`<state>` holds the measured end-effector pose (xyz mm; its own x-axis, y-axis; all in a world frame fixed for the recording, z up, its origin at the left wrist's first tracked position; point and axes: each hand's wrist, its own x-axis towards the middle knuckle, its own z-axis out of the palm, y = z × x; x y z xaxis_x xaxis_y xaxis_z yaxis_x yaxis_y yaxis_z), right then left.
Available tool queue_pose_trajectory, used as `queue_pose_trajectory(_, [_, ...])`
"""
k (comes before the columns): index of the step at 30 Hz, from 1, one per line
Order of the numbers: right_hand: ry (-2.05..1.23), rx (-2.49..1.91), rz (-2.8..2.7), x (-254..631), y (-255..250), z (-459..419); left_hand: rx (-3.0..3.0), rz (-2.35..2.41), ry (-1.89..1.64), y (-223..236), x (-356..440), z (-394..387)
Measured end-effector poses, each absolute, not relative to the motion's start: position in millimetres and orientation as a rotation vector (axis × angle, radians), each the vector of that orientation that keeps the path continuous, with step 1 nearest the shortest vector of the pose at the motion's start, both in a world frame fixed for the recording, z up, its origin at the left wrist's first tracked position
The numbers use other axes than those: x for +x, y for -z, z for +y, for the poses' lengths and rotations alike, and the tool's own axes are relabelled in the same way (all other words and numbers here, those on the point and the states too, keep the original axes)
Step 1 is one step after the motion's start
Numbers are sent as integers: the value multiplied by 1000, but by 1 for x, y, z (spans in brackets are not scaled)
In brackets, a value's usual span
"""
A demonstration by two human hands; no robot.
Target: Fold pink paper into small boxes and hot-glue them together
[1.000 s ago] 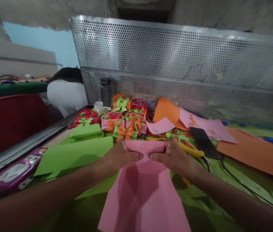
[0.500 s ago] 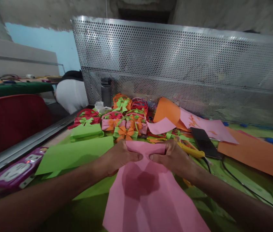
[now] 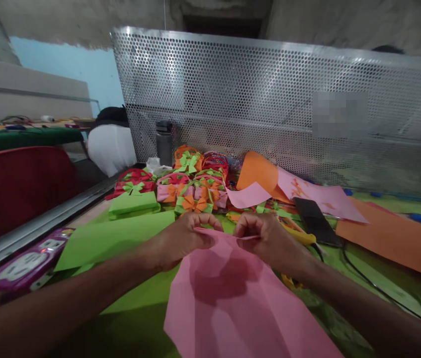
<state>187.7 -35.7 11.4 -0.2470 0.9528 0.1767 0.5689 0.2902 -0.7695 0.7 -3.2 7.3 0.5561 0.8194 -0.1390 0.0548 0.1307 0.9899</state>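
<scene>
Pink sheet, head view: bent at far end, body spread toward near edge of table, well in from left edge. Handling, as judged: equal tension at both ends of bent strip, crease square to sides, light pressure worked outward from middle to avoid skew or wrinkles. Left hand: fingers curled, barely open, pinching left part of bent end against thumb. Right hand: likewise curled, pinching right part; tips partly hidden. Adjacent: green sheet toward left edge; yellow handle beside right hand; small paper bags toward far edge.
</scene>
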Motion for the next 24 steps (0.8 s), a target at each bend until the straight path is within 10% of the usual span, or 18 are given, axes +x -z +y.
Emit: queue_pose_trajectory(24, [-726,-1584,-2035,198,-22,-31,1555,921,-555,-10,-8,5])
